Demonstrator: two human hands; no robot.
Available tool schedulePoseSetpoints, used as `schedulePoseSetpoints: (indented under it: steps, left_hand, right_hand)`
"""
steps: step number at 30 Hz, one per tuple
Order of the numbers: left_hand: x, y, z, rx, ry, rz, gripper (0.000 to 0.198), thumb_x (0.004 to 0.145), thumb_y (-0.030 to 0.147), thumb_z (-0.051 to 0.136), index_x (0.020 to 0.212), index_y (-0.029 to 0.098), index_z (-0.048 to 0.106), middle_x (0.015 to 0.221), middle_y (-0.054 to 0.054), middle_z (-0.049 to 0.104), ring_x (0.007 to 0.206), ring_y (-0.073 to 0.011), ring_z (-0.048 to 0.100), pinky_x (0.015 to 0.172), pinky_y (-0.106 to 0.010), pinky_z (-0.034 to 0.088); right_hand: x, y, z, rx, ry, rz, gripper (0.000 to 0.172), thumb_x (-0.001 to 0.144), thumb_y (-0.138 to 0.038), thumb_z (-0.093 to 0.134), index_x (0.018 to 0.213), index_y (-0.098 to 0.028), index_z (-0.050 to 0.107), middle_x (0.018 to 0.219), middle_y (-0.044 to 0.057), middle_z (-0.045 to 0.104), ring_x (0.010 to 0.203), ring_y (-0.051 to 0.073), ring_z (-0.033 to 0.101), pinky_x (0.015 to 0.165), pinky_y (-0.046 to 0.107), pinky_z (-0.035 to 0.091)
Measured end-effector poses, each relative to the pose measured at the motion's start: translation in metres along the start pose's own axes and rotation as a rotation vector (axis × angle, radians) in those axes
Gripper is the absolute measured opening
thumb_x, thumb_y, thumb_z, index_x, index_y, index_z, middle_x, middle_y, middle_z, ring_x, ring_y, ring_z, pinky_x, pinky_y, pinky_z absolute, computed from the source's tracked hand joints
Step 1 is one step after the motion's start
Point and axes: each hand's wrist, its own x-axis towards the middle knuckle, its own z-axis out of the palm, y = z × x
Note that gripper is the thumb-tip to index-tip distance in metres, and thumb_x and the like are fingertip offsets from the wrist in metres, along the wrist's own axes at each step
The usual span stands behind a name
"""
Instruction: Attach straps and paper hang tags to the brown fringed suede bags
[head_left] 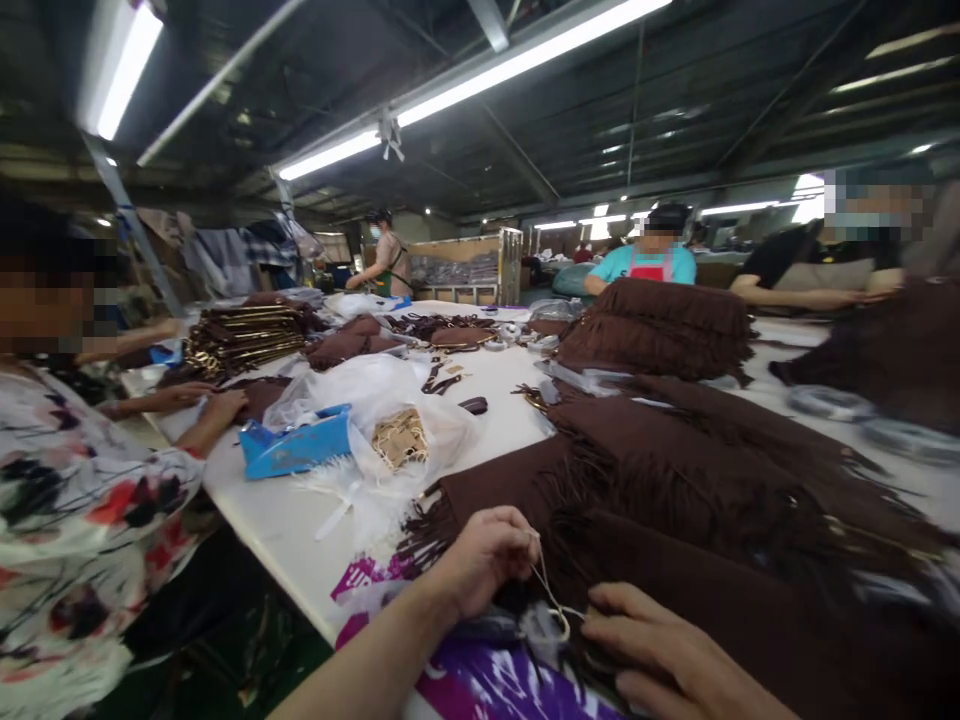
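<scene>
My left hand (491, 562) pinches a thin cream string (546, 578) between thumb and fingertips. The string hangs in a narrow loop and runs down toward my right hand (667, 650), whose fingertips close on its lower end. Beneath both hands are brown fringed fabric pieces (675, 555), spread over the near right of the table. A purple and white plastic bag (495, 675) lies under my left wrist. Some clear plastic shows between the hands, partly hidden by the fingers.
A white plastic bag holding cream-stringed tan tags (401, 440) stands beside a blue box (296, 445) on the white table (277, 545). Folded brown fabric (652, 330) is stacked behind. At left a co-worker in a floral top (90, 520) handles brown fabric; other people stand across the table.
</scene>
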Motion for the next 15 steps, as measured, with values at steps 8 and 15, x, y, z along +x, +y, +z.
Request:
schedulePoseSetpoints:
  steps: [8,15]
  left_hand:
    - [0.001,0.012,-0.007,0.133,0.051,0.059,0.018,0.066,0.028,0.064,0.073,0.017,0.05,0.058,0.005,0.053,0.042,-0.0037,0.032,0.039,-0.017,0.012]
    - [-0.003,0.017,-0.006,-0.064,-0.073,-0.018,0.021,0.065,0.025,0.065,0.071,0.017,0.047,0.068,-0.003,0.066,0.051,-0.0078,0.048,0.047,-0.019,0.028]
  right_hand:
    - [0.008,-0.043,-0.015,0.009,0.012,0.066,0.034,0.071,-0.008,0.057,0.095,-0.028,0.07,0.105,0.001,0.065,0.097,0.022,0.059,0.085,0.028,0.045]
    - [0.006,-0.044,-0.01,-0.118,0.052,0.05,0.034,0.073,-0.011,0.058,0.101,-0.027,0.069,0.107,0.004,0.068,0.097,0.025,0.059,0.083,0.033,0.044]
